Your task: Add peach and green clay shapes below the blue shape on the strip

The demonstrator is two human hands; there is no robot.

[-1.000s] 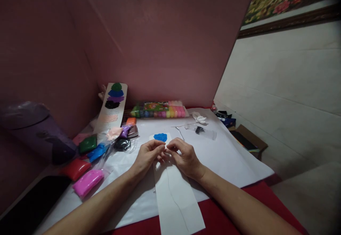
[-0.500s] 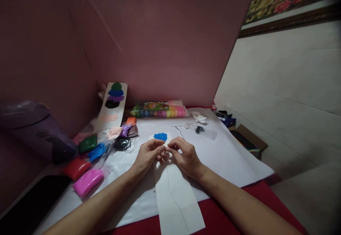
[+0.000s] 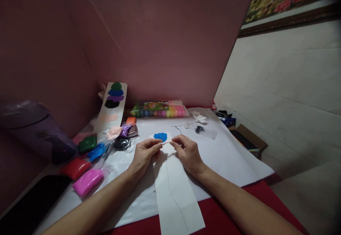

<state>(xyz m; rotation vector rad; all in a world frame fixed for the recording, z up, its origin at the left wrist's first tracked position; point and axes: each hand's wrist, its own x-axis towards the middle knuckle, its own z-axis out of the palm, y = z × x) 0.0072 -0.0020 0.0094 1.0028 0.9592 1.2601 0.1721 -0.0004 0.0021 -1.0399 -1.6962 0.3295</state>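
A thin pale strand [image 3: 167, 142], apparently soft clay, stretches between my two hands. My left hand [image 3: 146, 153] pinches one end between thumb and forefinger. The other end is pinched by my right hand [image 3: 188, 155]. Both hands hover over a long white card strip [image 3: 177, 201] with a wavy pencil line down it. A textured blue clay patch [image 3: 160, 137] covers the strip's far end, just beyond my fingertips. Past my right hand lies a thin metal tool [image 3: 178, 129], partly hidden by that hand.
Bagged clay, including pink [image 3: 88, 182], red [image 3: 76, 169] and black [image 3: 122, 144] pieces, lies at left. A card with coloured clay patches [image 3: 112, 104] leans behind. A multicoloured clay pack [image 3: 160, 109] lies at the back, a clear plastic tube [image 3: 207, 132] at right.
My hands have moved slightly apart and a little away from me, so the pale strand between them now shows. The card strip and the clay bags have stayed put.
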